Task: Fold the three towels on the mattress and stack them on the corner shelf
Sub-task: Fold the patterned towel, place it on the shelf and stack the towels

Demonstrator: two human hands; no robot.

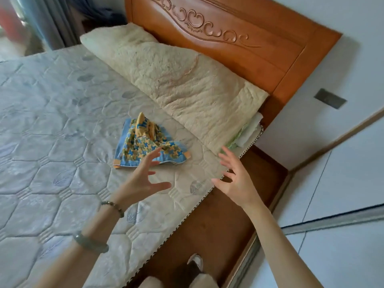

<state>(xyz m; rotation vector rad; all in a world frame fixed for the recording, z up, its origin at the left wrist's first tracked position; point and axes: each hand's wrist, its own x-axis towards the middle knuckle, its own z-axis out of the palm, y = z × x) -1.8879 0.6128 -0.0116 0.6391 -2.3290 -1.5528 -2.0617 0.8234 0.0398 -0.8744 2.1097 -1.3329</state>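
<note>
Shoe and trouser legs stood at 6 o'clock, on the floor beside the bed frame. To the left, the mattress filled most of the view. Over it hovered the left hand, fingers spread and straight, gripping nothing. A bead bracelet and a bangle sat on that forearm.

At 12 o'clock from the left hand, the towel, blue and yellow, lay on the mattress. It was unfolded, with its middle bunched into a peak. Its long near edge ran roughly from 9 to 3 o'clock. The left fingertips overlapped that edge in view, but contact could not be confirmed.

Over the mattress edge hung the right hand, likewise spread and empty, with the towel at 10 o'clock from it. Judgement: the left hand was the nearer, and the right would need to travel toward 10 o'clock to take the right corner.

At 1 o'clock from the towel, the blanket lay rolled along the headboard. Pale folded cloth showed under its right end; whether this was a towel could not be told. Only one towel was identifiable, and no shelf was in view.
</note>
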